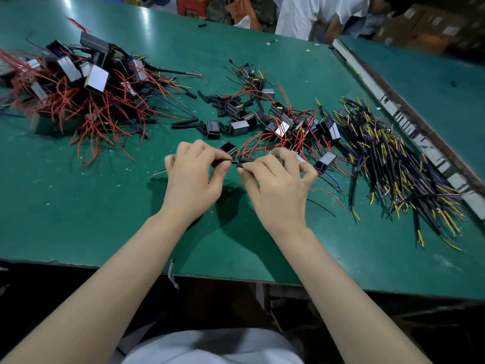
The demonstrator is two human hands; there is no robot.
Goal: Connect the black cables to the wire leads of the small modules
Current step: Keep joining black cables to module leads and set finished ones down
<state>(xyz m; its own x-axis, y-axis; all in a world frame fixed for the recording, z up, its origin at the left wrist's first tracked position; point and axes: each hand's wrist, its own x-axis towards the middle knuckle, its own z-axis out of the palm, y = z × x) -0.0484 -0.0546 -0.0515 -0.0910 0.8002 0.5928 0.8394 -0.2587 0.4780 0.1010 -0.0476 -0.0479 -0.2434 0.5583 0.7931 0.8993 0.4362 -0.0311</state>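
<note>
Pinching a thin black cable [223, 161] between thumb and curled forefinger, the left hand [193, 174] is hovering just above the green work table [78, 206], near its middle and a little toward the person's edge. The right hand [275, 179] is meeting it from the other side, its thumb and forefinger closing on a short black sleeve piece [241, 162] at the cable's end, with the other fingers curling loosely behind; whether the two black parts are already joined is too small to tell. Thin red wire leads [258, 149] are running out from behind the right hand's fingers toward a small black and silver module [325, 161] lying on the table just to the right of that hand. Farther back on the table from the hands, a loose scatter of small modules with red leads [283, 122] is lying among short black tube pieces [223, 102]. Toward the table's far left corner, a big heap of modules with tangled red wires [78, 88] is sitting. Along the table's right side, a bundle of black cables with yellow and purple ends [393, 164] is lying spread out, just beside a worn grey strip [393, 111] that is edging the table. Beyond the table's far edge, another person in a white shirt [309, 14] is standing.
</note>
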